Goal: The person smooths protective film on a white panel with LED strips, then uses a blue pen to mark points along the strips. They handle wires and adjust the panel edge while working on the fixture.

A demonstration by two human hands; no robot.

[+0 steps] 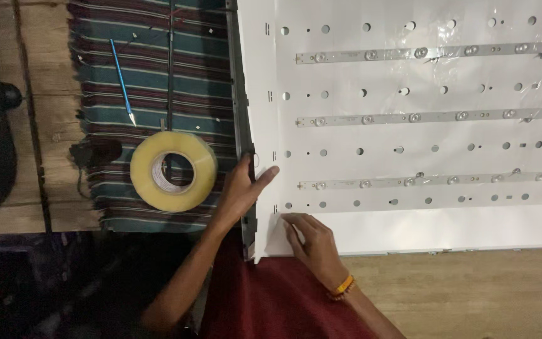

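**White backlight panel lay flat under two hands**

The white reflector sheet [409, 144] lay flat, pierced with rows of round holes and crossed by three horizontal LED strips [434, 116]. Its near-left corner curled slightly off the dark metal frame [241, 113] along the sheet's left edge, where both hands touched it.

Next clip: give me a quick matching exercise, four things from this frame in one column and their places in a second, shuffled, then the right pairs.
Things:
1. tape roll
2. blue pen
3. left hand
4. right hand

Places:
A. on the white panel's bottom left corner
B. on the striped cloth, above the tape roll
C. gripping the panel's dark left edge
D. on the striped cloth, just left of the left hand

Pairs: 1-D, 2-B, 3-C, 4-A
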